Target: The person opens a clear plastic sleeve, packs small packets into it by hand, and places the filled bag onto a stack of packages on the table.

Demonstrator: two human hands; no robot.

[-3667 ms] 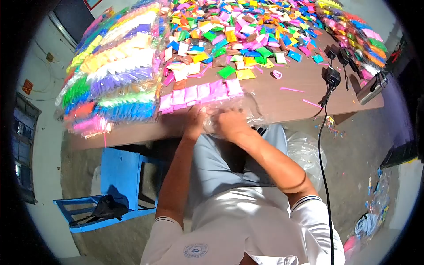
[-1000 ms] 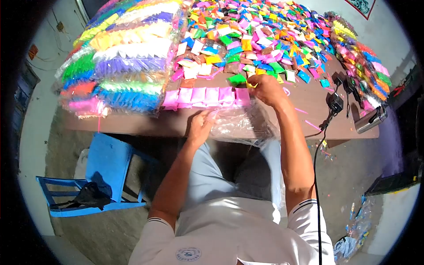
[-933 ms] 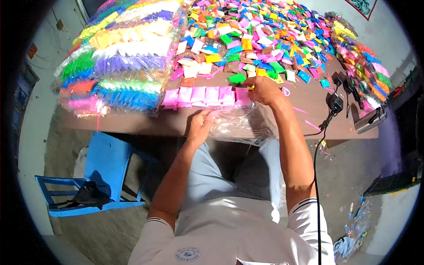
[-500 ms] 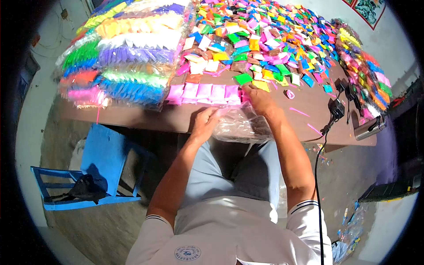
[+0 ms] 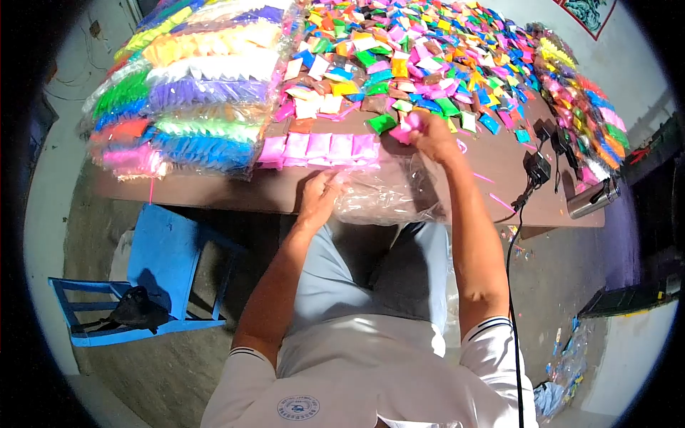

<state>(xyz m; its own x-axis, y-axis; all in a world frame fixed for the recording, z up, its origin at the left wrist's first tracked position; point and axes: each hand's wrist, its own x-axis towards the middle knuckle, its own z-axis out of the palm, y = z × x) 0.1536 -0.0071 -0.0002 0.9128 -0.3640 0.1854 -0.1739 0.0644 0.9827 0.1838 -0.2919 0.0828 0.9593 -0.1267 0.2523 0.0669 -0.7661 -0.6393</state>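
Note:
My left hand point(image 5: 318, 200) is closed on the left edge of a clear plastic bag point(image 5: 389, 196), which lies across the table's front edge. Just beyond that hand, pink packets point(image 5: 319, 149) stand side by side in a short row. Farther right, my right hand point(image 5: 437, 141) grips a pink packet point(image 5: 406, 129) between thumb and fingers, above the near edge of the loose pile. A green packet point(image 5: 381, 123) lies to the left of it.
Loose packets in many colours point(image 5: 414, 57) cover the back of the table point(image 5: 271, 192). Bagged rows of packets point(image 5: 207, 93) are stacked at left, with more bagged packets point(image 5: 581, 100) at right. Black adapters point(image 5: 536, 167) with a cable and a metal flask point(image 5: 592, 200) sit at the right edge. A blue chair point(image 5: 160, 242) stands at left.
My right hand has moved up and away from the bag, and a pink packet now shows in its fingers. My left hand stays at the bag's edge. The view has shifted slightly.

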